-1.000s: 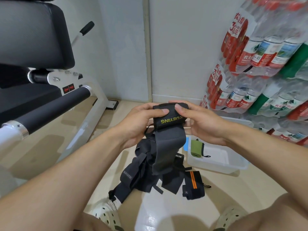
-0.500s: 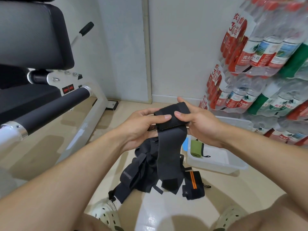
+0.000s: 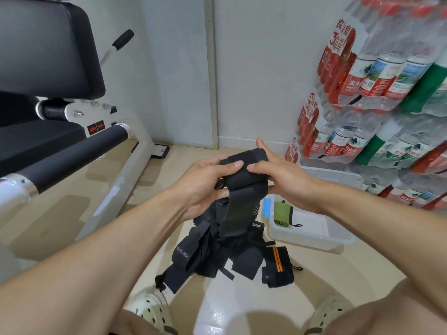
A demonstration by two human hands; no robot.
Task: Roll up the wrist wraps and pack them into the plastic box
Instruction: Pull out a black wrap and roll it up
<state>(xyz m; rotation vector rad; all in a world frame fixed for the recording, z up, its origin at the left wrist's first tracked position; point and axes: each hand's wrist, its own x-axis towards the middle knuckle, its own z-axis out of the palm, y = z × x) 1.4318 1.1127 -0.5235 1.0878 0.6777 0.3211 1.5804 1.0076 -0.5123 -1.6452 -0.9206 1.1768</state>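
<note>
Fingers of left hand (image 3: 203,187) and right hand (image 3: 287,182) clamp black wrist wrap (image 3: 242,175), tail hanging.

Head-worn wide-angle view, facing forward-down, seemingly close over floor (image 3: 242,315).

A black padded gym machine (image 3: 46,76) stands left. Shrink-wrapped water bottle packs (image 3: 377,97) stack against the right wall

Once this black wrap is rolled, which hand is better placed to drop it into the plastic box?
Likely the right hand: the plastic box sits on the floor directly below it.
</note>
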